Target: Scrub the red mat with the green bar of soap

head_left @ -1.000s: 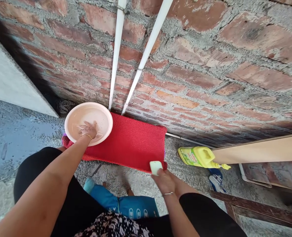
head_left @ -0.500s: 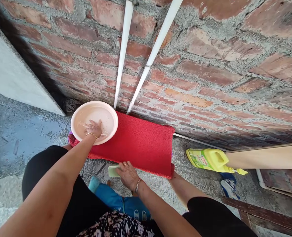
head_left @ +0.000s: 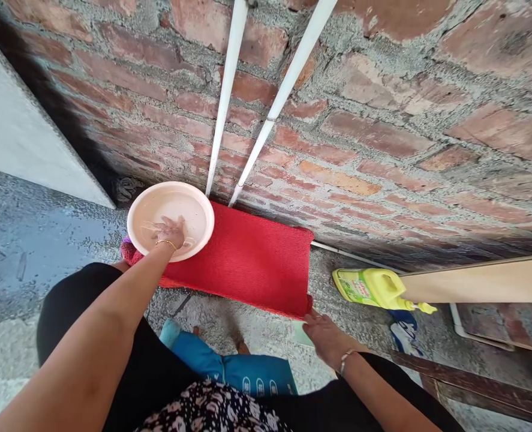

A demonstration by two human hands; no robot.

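Note:
A pale pink basin (head_left: 135, 207) of water stands on the left end of a bench covered by a red cloth (head_left: 257, 258). My left hand (head_left: 170, 231) dips into the water with its fingers spread, holding nothing that I can see. At the near right corner of the cloth, my right hand (head_left: 326, 337) is closed on a pale green block that looks like a bar of soap (head_left: 302, 333). Part of the bar is hidden under the fingers, and the fingertips are close to the cloth's edge.
A yellow detergent jug (head_left: 369, 287) stands at the right by a light board (head_left: 481, 279). Two white pipes (head_left: 266, 129) run down the brick wall (head_left: 360, 144). A blue cushion-like bundle (head_left: 248, 369) lies between my legs. A pale slab (head_left: 27, 114) leans at the left.
My right hand has moved right along the cloth's near edge to its corner, carrying the pale green bar. My left hand stays in the basin, nearly unmoved.

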